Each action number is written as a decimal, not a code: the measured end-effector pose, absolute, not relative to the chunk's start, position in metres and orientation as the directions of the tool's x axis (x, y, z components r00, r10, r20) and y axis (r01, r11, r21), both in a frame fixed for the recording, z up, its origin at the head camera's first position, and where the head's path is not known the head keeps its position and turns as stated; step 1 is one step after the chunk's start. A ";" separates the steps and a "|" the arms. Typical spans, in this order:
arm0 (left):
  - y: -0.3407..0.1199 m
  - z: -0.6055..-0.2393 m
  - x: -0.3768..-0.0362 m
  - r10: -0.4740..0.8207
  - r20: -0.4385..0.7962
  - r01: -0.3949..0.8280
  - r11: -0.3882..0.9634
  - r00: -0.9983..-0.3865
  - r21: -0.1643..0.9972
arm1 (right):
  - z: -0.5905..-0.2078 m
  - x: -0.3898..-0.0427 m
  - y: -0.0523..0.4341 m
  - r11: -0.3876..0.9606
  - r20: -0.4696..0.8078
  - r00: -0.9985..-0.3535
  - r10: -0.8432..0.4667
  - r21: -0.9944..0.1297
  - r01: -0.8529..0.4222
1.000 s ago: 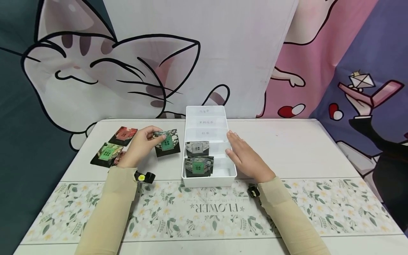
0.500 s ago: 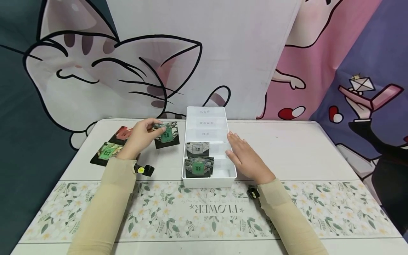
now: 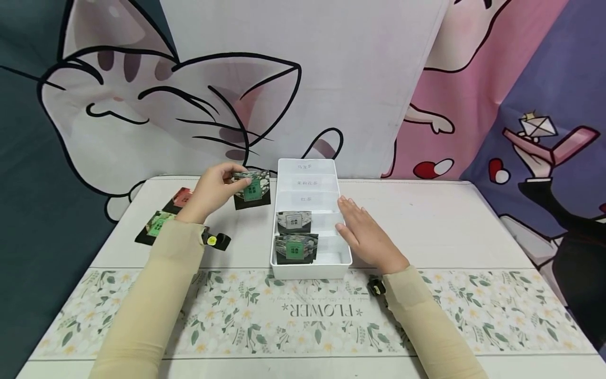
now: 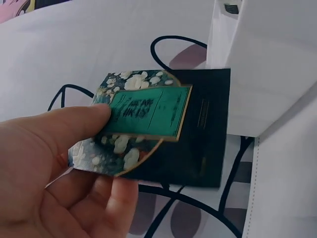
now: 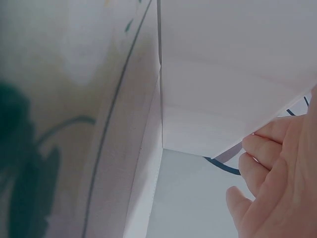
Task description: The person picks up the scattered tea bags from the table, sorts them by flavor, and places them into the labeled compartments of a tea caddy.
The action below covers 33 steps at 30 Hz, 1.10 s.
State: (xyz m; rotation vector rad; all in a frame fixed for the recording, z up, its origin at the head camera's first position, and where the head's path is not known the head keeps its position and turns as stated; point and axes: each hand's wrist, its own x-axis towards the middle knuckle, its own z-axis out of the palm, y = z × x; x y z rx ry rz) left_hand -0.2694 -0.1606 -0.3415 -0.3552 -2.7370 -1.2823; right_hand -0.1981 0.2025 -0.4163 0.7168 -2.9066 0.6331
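My left hand (image 3: 208,193) pinches a dark tea bag sachet (image 3: 255,196) with a green label and white flowers. In the left wrist view the thumb lies on the face of this sachet (image 4: 208,129) and the fingers are behind it. It is held up left of a white divided box (image 3: 310,272), near the box's far end. My right hand (image 3: 369,237), fingers extended, rests against the box's right side; the right wrist view shows its fingertips at the box wall (image 5: 223,94). Inside the nearest compartment stand green-labelled sachets (image 3: 296,249), with a grey-labelled sachet (image 3: 294,223) one compartment behind.
A red-labelled sachet (image 3: 182,198) and a light-green-labelled sachet (image 3: 156,225) lie at the table's left, partly covered by my left arm. Handwritten labels mark the three far compartments. A floral mat strip (image 3: 322,337) crosses the front, and a cartoon curtain hangs behind the table.
My left hand has carried the pinched sachet away from me, toward the table's far edge, and slightly right at the end. The right hand and the box stay in place.
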 end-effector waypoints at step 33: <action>-0.110 -0.328 -0.307 0.216 0.308 0.375 0.458 -0.927 0.806 | -0.418 -0.199 0.203 0.804 0.171 -0.889 -0.425 -0.380 -0.458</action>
